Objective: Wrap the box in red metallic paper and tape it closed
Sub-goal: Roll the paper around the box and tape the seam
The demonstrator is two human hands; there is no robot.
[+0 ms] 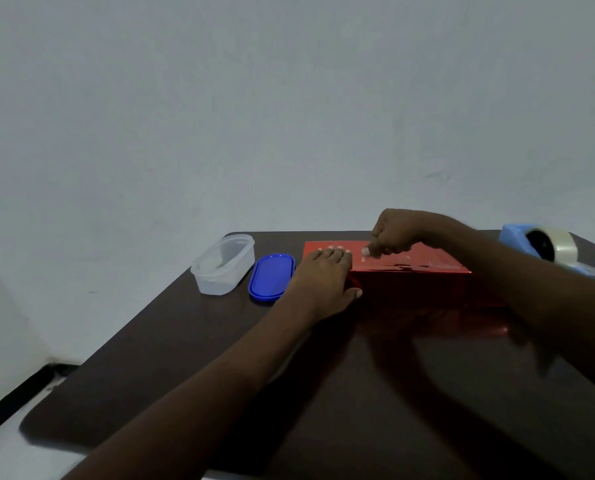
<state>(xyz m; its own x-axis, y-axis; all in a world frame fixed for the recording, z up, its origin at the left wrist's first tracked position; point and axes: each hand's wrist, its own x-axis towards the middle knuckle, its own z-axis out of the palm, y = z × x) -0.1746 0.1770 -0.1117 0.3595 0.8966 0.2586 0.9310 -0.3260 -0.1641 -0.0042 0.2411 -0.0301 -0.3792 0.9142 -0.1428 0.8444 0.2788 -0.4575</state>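
Two bare forearms, no sleeves visible

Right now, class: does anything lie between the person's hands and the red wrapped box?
Nothing visible does. The left hand already rests flat on the red wrapped box at its left end, and the right hand presses down on its top. The clear container and blue lid sit off to the left.

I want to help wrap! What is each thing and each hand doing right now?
Box: covered in red paper, lying on the table.
Left hand: flat, pressing the box's left end.
Right hand: fingers curled, pinching at the box top; what it pinches is blurred.
Plastic tub: open, lid off.
Blue lid: lying beside the tub.
Tape dispenser: loaded, untouched.
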